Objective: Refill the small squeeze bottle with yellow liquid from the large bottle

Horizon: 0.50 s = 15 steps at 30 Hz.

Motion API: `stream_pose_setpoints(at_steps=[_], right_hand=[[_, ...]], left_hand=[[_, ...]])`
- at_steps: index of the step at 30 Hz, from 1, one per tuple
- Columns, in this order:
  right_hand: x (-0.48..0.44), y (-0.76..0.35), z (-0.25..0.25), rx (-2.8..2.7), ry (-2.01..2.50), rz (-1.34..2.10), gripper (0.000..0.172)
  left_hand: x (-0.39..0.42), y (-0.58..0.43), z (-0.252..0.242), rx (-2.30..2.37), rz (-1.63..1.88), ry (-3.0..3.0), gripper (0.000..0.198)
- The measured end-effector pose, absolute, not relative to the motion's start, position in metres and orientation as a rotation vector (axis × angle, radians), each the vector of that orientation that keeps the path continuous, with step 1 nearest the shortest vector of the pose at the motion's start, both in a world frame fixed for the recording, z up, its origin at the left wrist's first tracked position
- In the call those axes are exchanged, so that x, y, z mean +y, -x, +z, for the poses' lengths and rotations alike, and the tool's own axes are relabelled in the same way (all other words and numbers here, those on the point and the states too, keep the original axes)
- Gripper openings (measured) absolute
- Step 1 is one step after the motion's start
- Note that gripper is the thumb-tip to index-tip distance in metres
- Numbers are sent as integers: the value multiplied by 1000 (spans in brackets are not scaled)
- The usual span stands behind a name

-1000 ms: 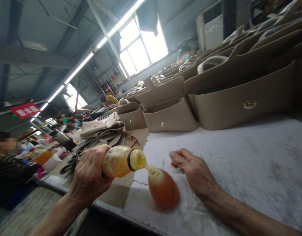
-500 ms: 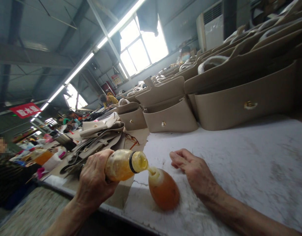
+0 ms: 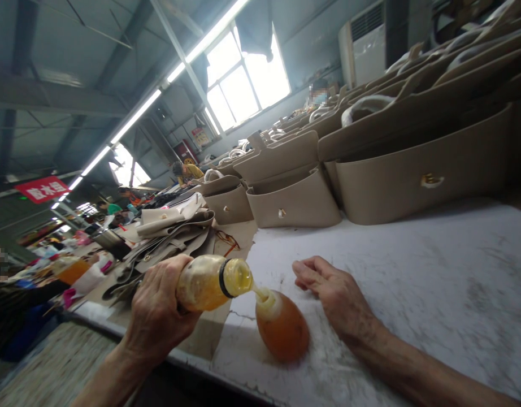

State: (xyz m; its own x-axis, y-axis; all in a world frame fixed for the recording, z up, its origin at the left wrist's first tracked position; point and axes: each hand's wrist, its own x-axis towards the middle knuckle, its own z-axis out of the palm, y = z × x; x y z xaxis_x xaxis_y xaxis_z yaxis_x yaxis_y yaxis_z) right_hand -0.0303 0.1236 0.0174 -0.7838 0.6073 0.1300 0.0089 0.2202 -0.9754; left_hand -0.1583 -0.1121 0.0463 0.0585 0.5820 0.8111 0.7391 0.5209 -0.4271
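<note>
My left hand (image 3: 159,311) is wrapped around a clear bottle (image 3: 201,285) with a black ring at its neck, tipped with its mouth to the right. A thick yellowish liquid runs from the mouth into the pale neck of a rounded bottle (image 3: 283,330), which stands on the white sheet and holds orange-brown liquid. Right of that rounded bottle, my right hand (image 3: 330,291) rests near the sheet with its fingers curled together, apart from both bottles. Whatever those fingers might hold is hidden.
Beige handbags (image 3: 294,198) stand in rows behind the white sheet (image 3: 413,294). A pile of beige bag pieces (image 3: 176,232) lies at the left, near a pair of glasses (image 3: 229,243). A co-worker (image 3: 14,305) is at the left edge.
My left hand and the tilted bottle have shifted slightly left, and liquid still runs from it. My right hand and the rounded bottle have stayed in place.
</note>
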Motion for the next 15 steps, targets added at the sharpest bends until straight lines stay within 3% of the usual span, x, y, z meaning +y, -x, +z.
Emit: stream_pose_setpoints(at_steps=[15], right_hand=[[123, 32, 20, -1997, 580, 1619, 47]], left_hand=[[-115, 158, 61, -1574, -146, 1148, 38]])
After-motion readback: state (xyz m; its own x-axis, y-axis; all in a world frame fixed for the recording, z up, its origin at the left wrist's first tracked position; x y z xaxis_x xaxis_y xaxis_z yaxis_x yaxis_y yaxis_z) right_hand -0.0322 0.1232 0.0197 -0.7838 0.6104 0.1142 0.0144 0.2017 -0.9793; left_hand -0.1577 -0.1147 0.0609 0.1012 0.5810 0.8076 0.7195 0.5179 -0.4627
